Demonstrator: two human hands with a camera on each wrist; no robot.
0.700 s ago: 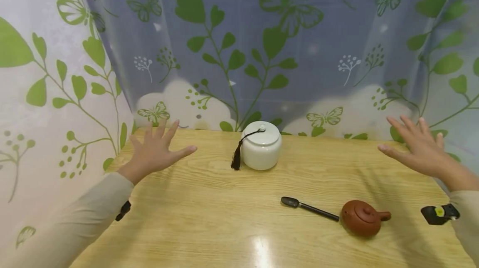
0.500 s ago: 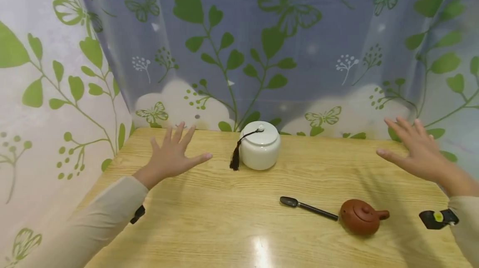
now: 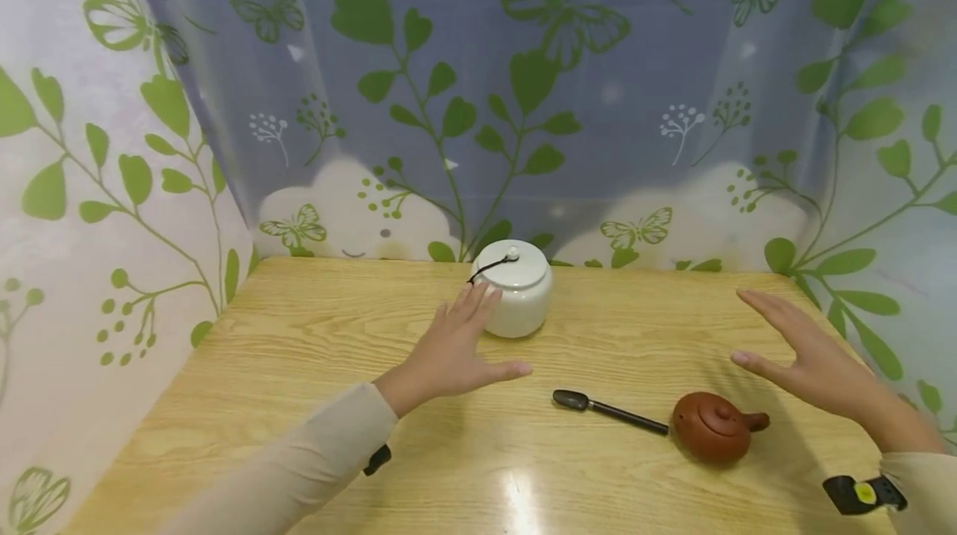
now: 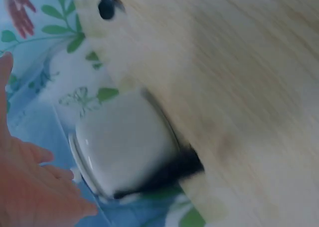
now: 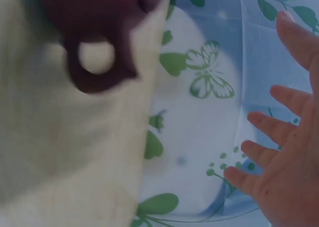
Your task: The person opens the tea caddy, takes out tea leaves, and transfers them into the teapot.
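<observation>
In the head view a white lidded jar [image 3: 519, 302] stands near the table's back edge. My left hand [image 3: 449, 352], fingers spread, is in front of its left side and covers the tassel; whether it touches the jar I cannot tell. The left wrist view shows the jar [image 4: 124, 142] with its black tassel [image 4: 174, 172], beside my left hand [image 4: 35, 187]. My right hand [image 3: 815, 365], holding nothing, is raised right of the reddish-brown teapot [image 3: 710, 429]. The right wrist view has the teapot's handle [image 5: 94, 85] at upper left and my right hand [image 5: 294, 152] with spread fingers.
A black-handled tool [image 3: 616, 413] with a dark, rounded end lies left of the teapot, its thin end close to the pot. Behind the wooden table [image 3: 336, 311] hangs a blue and white curtain [image 3: 463, 103] with green leaves and butterflies.
My left hand has moved right, from the table's left side to the jar. My right hand has come slightly lower and nearer the teapot. The head view has shifted a little.
</observation>
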